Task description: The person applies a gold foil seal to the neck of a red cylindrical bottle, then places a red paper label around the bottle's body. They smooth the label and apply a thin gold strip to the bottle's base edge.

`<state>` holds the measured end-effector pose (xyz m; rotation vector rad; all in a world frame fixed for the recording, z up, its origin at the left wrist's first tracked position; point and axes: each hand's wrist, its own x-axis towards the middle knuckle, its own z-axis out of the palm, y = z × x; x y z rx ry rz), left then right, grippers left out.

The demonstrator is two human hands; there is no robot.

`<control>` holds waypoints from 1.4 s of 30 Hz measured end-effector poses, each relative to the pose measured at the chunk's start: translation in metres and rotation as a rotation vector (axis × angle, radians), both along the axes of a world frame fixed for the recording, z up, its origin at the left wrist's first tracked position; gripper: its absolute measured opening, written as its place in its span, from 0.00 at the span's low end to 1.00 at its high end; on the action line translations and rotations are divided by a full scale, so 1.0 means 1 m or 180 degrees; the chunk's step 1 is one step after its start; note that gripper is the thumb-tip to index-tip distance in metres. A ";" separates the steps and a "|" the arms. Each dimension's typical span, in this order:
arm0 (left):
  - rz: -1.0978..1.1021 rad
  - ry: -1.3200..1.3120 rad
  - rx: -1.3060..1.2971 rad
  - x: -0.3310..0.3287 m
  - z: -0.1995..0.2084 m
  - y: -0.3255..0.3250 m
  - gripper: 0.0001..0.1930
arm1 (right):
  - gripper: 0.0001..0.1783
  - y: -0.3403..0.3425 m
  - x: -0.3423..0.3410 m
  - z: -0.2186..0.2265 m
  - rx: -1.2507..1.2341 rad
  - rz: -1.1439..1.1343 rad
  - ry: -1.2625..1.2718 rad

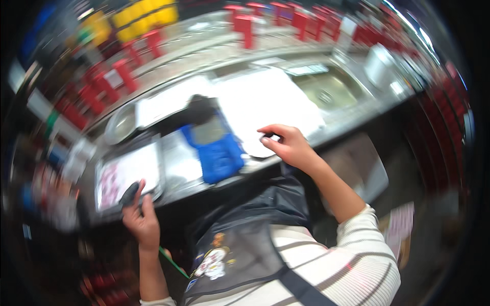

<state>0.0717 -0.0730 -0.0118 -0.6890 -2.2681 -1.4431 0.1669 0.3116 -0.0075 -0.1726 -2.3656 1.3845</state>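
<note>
We bend our right hand [287, 145] over the white board's [270, 97] near edge, its fingers pinching a small dark, blurred thing [264, 136]; our left hand [143, 222], raised by the left tray [157, 177], grips a dark oval object [130, 194].

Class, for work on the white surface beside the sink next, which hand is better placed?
Probably the right hand: it is at the near edge of the white surface. The left hand is farther away, by the tray, apparently holding a dark item.
</note>
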 end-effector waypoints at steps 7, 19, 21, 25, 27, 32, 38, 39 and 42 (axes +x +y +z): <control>-0.1673 -0.0924 -0.0015 0.012 0.012 0.134 0.11 | 0.06 0.072 0.166 -0.062 -0.1105 -0.2493 0.0150; -0.2405 -0.1006 -0.0521 0.027 0.007 0.243 0.11 | 0.09 0.067 0.467 -0.234 -0.0516 -0.6310 -0.1078; -0.2499 -0.0941 -0.0584 0.022 0.004 0.256 0.11 | 0.09 0.071 0.519 -0.254 -0.0648 -0.6701 -0.1288; -0.2243 -0.0930 -0.0648 0.032 0.011 0.262 0.10 | 0.10 0.087 0.543 -0.264 -0.0622 -0.6747 -0.1983; -0.2088 -0.1000 -0.0605 0.035 0.013 0.265 0.10 | 0.10 0.087 0.577 -0.294 -0.0382 -0.6649 -0.2218; -0.2310 -0.1477 -0.0579 0.059 0.016 0.283 0.07 | 0.15 0.067 0.665 -0.335 -0.0332 -0.6506 -0.2330; -0.2368 -0.1432 -0.0506 0.081 0.007 0.269 0.12 | 0.19 0.136 0.671 -0.362 -0.0294 -0.6224 -0.2109; -0.2356 -0.1402 -0.0486 0.083 0.006 0.266 0.12 | 0.19 0.141 0.660 -0.361 -0.0267 -0.6177 -0.2094; -0.2245 -0.1323 -0.0406 0.088 0.003 0.258 0.10 | 0.19 0.158 0.656 -0.357 -0.0176 -0.6224 -0.2396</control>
